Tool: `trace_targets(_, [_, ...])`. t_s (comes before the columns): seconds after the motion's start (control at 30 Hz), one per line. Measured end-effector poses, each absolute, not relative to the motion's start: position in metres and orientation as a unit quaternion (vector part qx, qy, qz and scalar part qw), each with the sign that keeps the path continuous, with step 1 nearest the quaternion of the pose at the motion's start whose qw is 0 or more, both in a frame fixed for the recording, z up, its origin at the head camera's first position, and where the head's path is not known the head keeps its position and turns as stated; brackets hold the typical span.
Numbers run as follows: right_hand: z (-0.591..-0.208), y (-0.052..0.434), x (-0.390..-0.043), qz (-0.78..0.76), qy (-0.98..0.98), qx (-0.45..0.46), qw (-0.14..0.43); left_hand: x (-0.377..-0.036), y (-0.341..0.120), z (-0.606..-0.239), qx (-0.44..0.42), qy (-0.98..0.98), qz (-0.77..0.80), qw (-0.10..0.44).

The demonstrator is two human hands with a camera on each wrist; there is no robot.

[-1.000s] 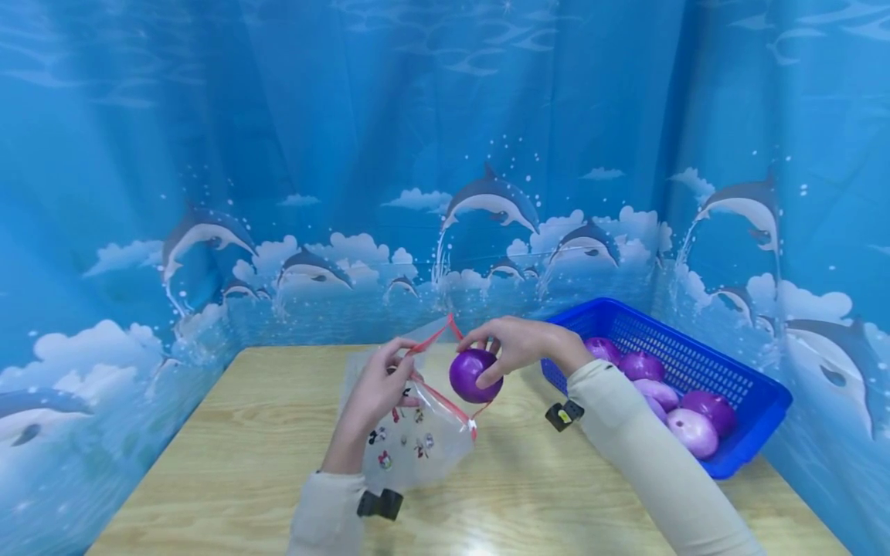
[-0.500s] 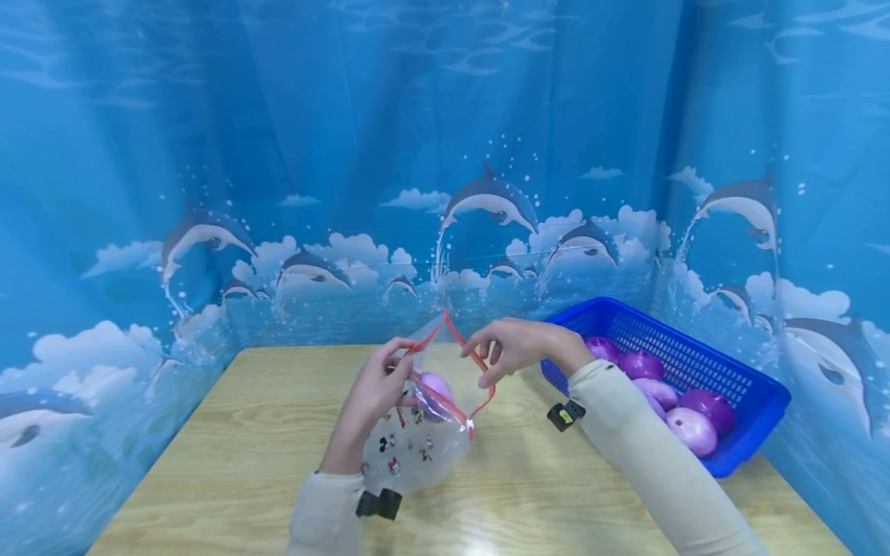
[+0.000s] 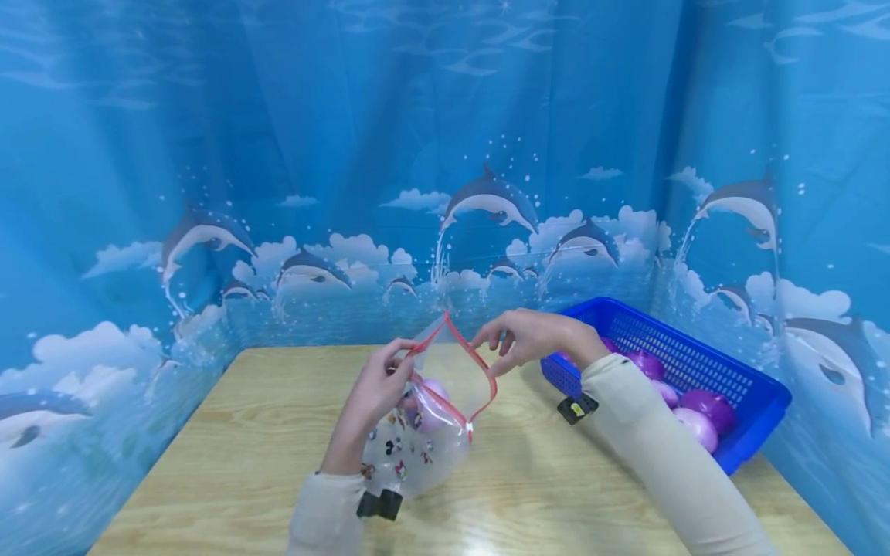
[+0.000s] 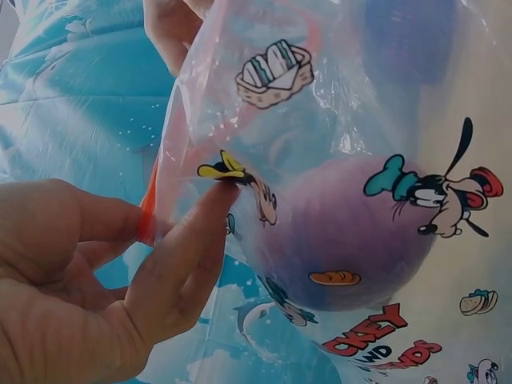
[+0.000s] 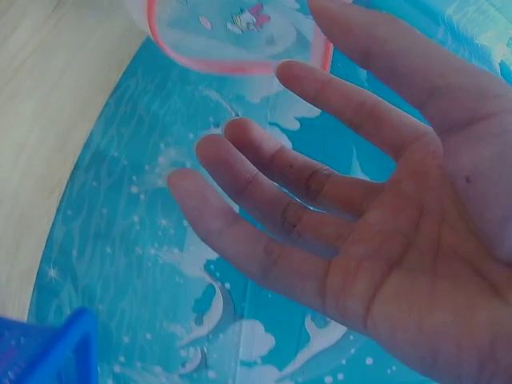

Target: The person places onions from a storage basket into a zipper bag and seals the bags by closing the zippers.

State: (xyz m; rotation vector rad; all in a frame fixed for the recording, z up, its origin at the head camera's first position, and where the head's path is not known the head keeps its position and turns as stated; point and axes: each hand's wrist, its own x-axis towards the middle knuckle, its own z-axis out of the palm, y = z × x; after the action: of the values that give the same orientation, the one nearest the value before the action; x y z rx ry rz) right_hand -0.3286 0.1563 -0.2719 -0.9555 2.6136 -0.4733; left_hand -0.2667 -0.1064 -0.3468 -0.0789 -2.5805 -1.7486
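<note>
A clear zip bag (image 3: 445,463) with a red zip edge and cartoon prints is held above the table, its mouth spread wide toward the right. My left hand (image 3: 378,386) pinches the red edge on the near left side, thumb and finger meeting there in the left wrist view. Inside the bag sits a round purple thing (image 4: 352,240), like an onion, seen through the plastic. My right hand (image 3: 531,340) is at the far right rim of the mouth; the right wrist view has its fingers (image 5: 248,172) loosely spread, nothing in the palm.
A blue perforated basket (image 3: 758,394) stands on the right of the wooden table (image 3: 243,432), holding several purple and pale onion-like things (image 3: 709,409), partly behind my right sleeve. A blue dolphin-print curtain (image 3: 389,154) closes off the back and sides.
My right hand has let go of the purple onion-like thing, which dropped into the bag. The hand has since drawn slightly right. My left hand has stayed put on the edge.
</note>
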Motion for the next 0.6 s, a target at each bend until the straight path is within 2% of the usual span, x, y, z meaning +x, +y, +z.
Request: trace_targets(0.6, [-0.255,0.221,-0.339,-0.171,0.921,-0.306,0.168,-0.267,-0.104,-0.351,-0.029,-0.826,-0.563,0.003])
